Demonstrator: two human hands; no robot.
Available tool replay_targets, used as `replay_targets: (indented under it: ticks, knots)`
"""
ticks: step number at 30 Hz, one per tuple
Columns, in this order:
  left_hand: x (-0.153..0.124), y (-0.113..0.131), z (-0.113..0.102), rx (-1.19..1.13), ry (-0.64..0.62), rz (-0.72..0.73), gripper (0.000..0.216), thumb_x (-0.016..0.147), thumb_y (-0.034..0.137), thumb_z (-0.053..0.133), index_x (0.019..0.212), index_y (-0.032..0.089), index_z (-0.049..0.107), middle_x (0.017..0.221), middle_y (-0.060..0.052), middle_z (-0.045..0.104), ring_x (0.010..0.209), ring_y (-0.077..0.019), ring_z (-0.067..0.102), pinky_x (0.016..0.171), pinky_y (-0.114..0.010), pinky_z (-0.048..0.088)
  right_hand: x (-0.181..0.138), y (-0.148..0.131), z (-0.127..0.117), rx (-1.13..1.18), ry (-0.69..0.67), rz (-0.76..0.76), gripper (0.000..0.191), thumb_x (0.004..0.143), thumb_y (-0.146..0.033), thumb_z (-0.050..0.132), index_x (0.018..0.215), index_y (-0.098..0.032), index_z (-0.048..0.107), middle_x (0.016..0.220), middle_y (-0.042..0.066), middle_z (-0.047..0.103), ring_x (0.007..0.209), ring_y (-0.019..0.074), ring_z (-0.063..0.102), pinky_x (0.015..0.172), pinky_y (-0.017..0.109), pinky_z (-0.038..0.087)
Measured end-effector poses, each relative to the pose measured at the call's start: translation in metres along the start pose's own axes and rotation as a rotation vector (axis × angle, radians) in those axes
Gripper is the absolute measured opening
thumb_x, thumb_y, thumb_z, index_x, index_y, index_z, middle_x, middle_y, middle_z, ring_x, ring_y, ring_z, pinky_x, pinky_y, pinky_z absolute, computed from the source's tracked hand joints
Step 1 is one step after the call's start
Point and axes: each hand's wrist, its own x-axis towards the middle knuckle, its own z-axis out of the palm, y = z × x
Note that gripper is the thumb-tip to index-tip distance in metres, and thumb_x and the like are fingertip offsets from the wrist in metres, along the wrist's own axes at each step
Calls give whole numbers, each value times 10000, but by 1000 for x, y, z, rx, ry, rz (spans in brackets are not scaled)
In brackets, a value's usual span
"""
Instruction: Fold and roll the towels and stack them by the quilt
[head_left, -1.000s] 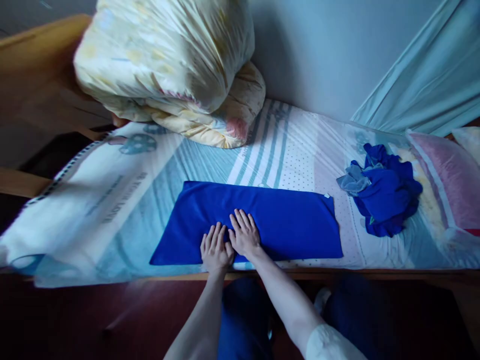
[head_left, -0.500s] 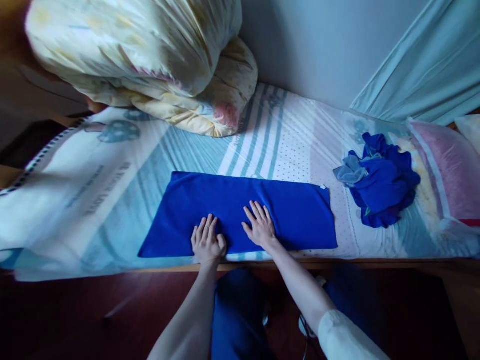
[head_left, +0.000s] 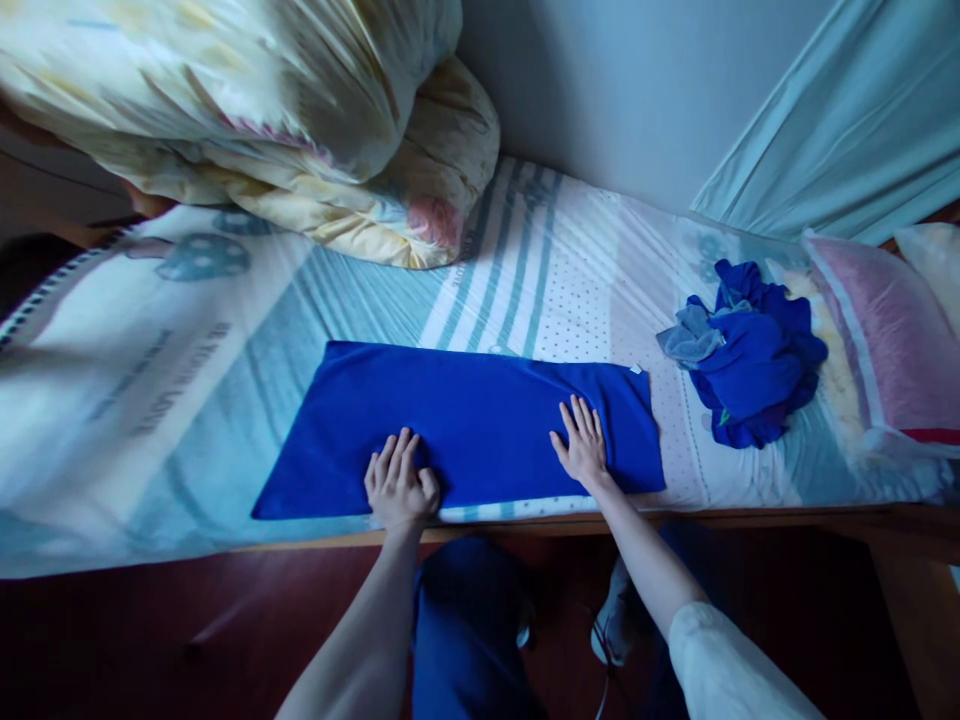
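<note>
With left hand (head_left: 401,485) loosely flat, right hand (head_left: 583,447) spread, pressing blue cloth (head_left: 480,425) with illegible white tag (head_left: 636,369), lying lengthwise left-to-right on bedsheet (head_left: 247,400) reading "YOUR LOVE".

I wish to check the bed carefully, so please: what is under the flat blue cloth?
Patterned bedding shows around the flat blue cloth and seems to continue beneath it. The cloth hides that area, so I cannot tell whether anything else lies there.
</note>
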Motion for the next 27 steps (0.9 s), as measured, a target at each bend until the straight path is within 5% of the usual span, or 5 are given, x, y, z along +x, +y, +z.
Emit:
replay_targets:
  ticks: [12, 18, 22, 27]
  knots:
    - [0, -4, 4, 11, 74, 83, 566, 841, 205, 484, 1396, 191, 595, 1468, -106, 601, 1425, -283, 486, 1230, -498, 290, -32, 111, -10, -193, 124, 212, 645, 1048, -470, 266, 1614, -161, 285, 1684, 117, 275, 1551, 254, 246, 1249, 471, 238]
    - [-1, -5, 5, -23, 44, 41, 574, 841, 216, 480, 1405, 196, 589, 1497, -97, 575, 1445, -280, 460, 1250, -502, 255, -30, 134, -15, -180, 142, 356, 682, 1041, -476, 234, 1596, -86, 309, 1659, 181, 307, 1543, 285, 253, 1242, 530, 236]
    - [0, -4, 5, -18, 14, 27, 568, 845, 220, 462, 1396, 185, 596, 1485, -97, 586, 1445, -274, 461, 1256, -494, 249, -12, 88, -9, -109, 276, 491, 692, 1039, -453, 227, 1581, -34, 320, 1639, 270, 290, 1546, 384, 211, 1196, 689, 188]
    - [1, -3, 4, 18, 28, 55, 554, 855, 215, 452, 1387, 177, 603, 1476, -99, 594, 1434, -264, 477, 1253, -483, 269, 7, -43, 23, 3, 247, 194, 631, 1048, -400, 283, 1627, -153, 238, 1694, 166, 215, 1577, 313, 135, 1231, 622, 176]
